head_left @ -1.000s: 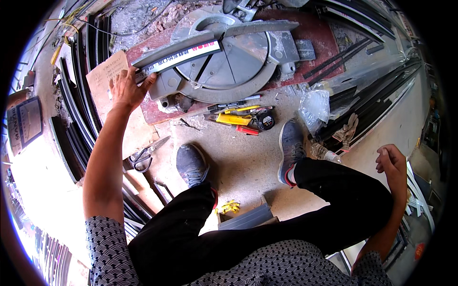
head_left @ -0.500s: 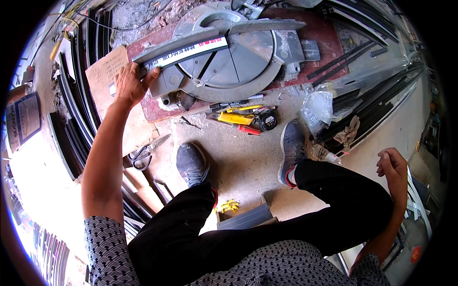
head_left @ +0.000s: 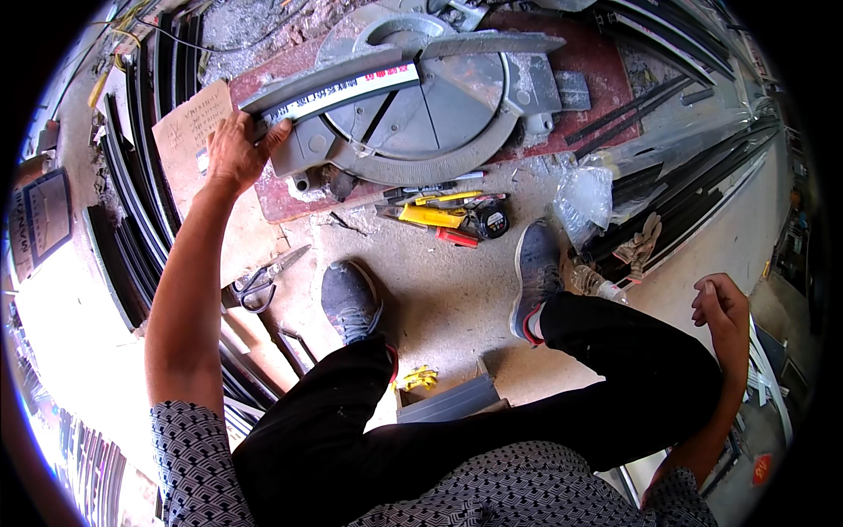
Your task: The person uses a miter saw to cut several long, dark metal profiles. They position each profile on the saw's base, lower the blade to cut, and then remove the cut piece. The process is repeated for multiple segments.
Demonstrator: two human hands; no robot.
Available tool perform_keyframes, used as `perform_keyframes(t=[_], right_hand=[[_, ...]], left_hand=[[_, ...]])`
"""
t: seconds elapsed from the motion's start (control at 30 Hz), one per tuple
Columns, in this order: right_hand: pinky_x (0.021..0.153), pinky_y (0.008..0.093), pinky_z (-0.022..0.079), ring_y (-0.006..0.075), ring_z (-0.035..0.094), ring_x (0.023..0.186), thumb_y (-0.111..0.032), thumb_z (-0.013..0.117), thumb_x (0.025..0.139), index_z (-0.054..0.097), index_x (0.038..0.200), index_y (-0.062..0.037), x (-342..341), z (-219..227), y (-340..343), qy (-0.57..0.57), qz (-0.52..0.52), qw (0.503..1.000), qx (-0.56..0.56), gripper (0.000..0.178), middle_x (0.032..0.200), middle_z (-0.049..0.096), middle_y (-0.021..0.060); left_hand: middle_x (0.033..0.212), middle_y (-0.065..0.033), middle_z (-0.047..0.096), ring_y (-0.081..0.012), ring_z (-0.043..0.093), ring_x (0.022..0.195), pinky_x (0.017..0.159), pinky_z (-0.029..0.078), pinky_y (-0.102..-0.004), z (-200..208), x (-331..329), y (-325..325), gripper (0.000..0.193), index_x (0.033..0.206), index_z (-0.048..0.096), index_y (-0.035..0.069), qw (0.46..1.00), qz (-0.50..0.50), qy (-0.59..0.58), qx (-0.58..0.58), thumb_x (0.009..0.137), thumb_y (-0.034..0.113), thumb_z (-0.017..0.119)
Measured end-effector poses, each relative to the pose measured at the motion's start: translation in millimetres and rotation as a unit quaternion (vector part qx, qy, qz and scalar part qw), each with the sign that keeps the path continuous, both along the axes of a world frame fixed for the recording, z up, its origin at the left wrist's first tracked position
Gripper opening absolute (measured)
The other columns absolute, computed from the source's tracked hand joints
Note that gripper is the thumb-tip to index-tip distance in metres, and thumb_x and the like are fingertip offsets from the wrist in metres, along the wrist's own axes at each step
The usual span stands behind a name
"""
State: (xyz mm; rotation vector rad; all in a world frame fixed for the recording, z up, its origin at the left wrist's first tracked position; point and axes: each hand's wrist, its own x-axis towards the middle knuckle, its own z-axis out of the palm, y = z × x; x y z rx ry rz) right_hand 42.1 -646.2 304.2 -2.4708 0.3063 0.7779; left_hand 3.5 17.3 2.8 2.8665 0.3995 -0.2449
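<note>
- Little has changed over the last second — the view has drifted slightly, and the saw appears shifted with it.
- The left hand (head_left: 237,151), at ten o'clock, keeps its grasp on the left end of the long, narrow white-faced strip with dark and red lettering (head_left: 344,94), thumb on the near side.
- The strip lies at eleven o'clock on the round grey metal saw base (head_left: 461,101), along the straight grey metal fence (head_left: 316,86). Its free end points toward two o'clock, near the fence gap; any slip along the fence is too slight to judge.
- For the work, this steadiness suggests a piece being held in position by one hand.
- The right hand (head_left: 722,309), at three o'clock, remains beside the knee, fingers loosely curled, no object showing — whether it is fully closed I cannot tell.
- The yellow-handled cutter (head_left: 425,216) and round black tape measure (head_left: 491,221) lie just below the saw, toward twelve o'clock.
</note>
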Motion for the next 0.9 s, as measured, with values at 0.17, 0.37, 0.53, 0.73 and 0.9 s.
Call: perform_keyframes(t=[0.17, 0.37, 0.53, 0.73, 0.9], right_hand=[[0.066, 0.0256, 0.048, 0.0091, 0.057, 0.069, -0.023, 0.056, 0.109, 0.064, 0.107, -0.0009, 1, 0, 3, 0.002, -0.003, 1.000, -0.002, 0.024, 0.079, 0.060, 0.0024], [0.066, 0.0255, 0.048, 0.0092, 0.057, 0.070, -0.023, 0.056, 0.109, 0.064, 0.107, -0.0009, 1, 0, 3, 0.000, -0.001, 1.000, 0.007, 0.024, 0.080, 0.060, 0.0024], [0.067, 0.0255, 0.048, 0.0091, 0.057, 0.071, -0.023, 0.057, 0.108, 0.064, 0.108, -0.0008, 3, 1, 7, -0.002, -0.004, 1.000, 0.008, 0.024, 0.080, 0.060, 0.0021], [0.064, 0.0249, 0.047, 0.0083, 0.057, 0.068, -0.021, 0.054, 0.110, 0.064, 0.108, -0.0019, 13, -5, 6, -0.046, 0.001, 0.999, 0.003, 0.022, 0.080, 0.059, 0.0017], [0.069, 0.0248, 0.049, 0.0085, 0.058, 0.073, -0.025, 0.057, 0.110, 0.068, 0.113, -0.0018, 45, -5, 20, -0.139, 0.021, 0.990, 0.007, 0.026, 0.084, 0.062, 0.0016]], left_hand=[[0.113, -0.0185, 0.065, -0.0382, 0.058, 0.115, 0.105, 0.038, -0.0499, 0, 0, 0, 0.084, 0.107, 0.066, 0.001, 1.000, -0.003, -0.003, 0.001, 0.090, 0.082, 0.057], [0.115, -0.0202, 0.066, -0.0400, 0.058, 0.117, 0.106, 0.038, -0.0506, 3, 4, 0, 0.086, 0.109, 0.066, 0.000, 0.999, 0.006, 0.036, -0.001, 0.089, 0.084, 0.056], [0.116, -0.0206, 0.066, -0.0402, 0.059, 0.117, 0.107, 0.038, -0.0504, 4, 4, 2, 0.086, 0.111, 0.067, 0.000, 0.999, 0.009, 0.034, -0.004, 0.089, 0.083, 0.058], [0.117, -0.0198, 0.066, -0.0387, 0.059, 0.118, 0.108, 0.039, -0.0490, 11, 4, -3, 0.084, 0.112, 0.068, 0.001, 0.999, 0.025, 0.043, -0.006, 0.088, 0.081, 0.061], [0.116, -0.0186, 0.066, -0.0369, 0.058, 0.120, 0.108, 0.038, -0.0487, 13, 6, -4, 0.085, 0.112, 0.068, 0.002, 0.998, 0.019, 0.058, -0.002, 0.088, 0.083, 0.059]])
